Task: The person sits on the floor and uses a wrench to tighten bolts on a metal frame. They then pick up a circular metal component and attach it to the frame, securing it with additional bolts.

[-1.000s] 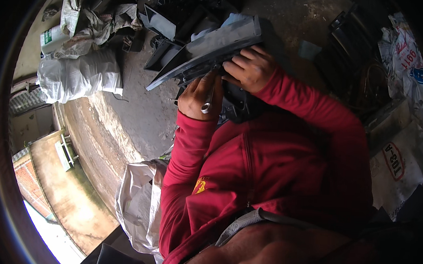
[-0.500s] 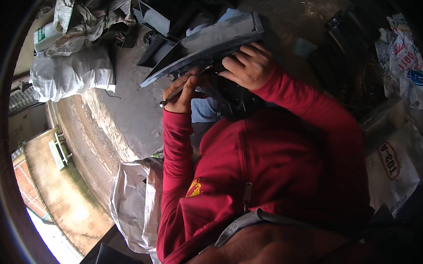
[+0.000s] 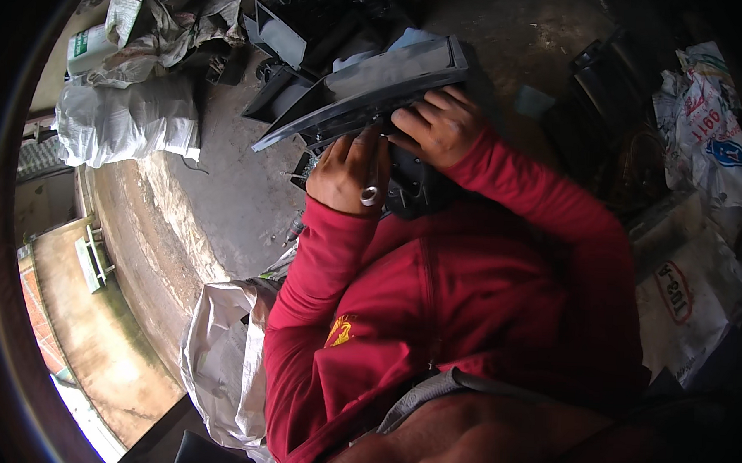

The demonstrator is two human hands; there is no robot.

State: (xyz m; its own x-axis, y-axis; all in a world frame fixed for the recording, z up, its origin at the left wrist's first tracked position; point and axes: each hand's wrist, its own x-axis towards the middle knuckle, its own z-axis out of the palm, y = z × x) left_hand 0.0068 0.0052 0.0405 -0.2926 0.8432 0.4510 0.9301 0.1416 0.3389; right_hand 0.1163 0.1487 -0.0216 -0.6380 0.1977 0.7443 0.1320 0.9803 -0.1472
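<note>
Bundle (image 3: 127, 126) in crinkled white wrapping lies on the grey floor (image 3: 233, 176) at far left, with an open white sack (image 3: 223, 353) nearer the person's body. Next comes the left hand (image 3: 340, 176), fingers curled round a metal wrench (image 3: 371, 183); its ring end faces the body, the other end is hidden at the panel. That dark, shallow panel (image 3: 386, 77) slants in front of both hands, its left end lower in view, beside a black part (image 3: 414, 184). The right hand (image 3: 443, 129) bends its fingers against the panel's near edge; whether it pinches anything small, I cannot tell. Printed white sacks (image 3: 674, 298) stand at far right.
</note>
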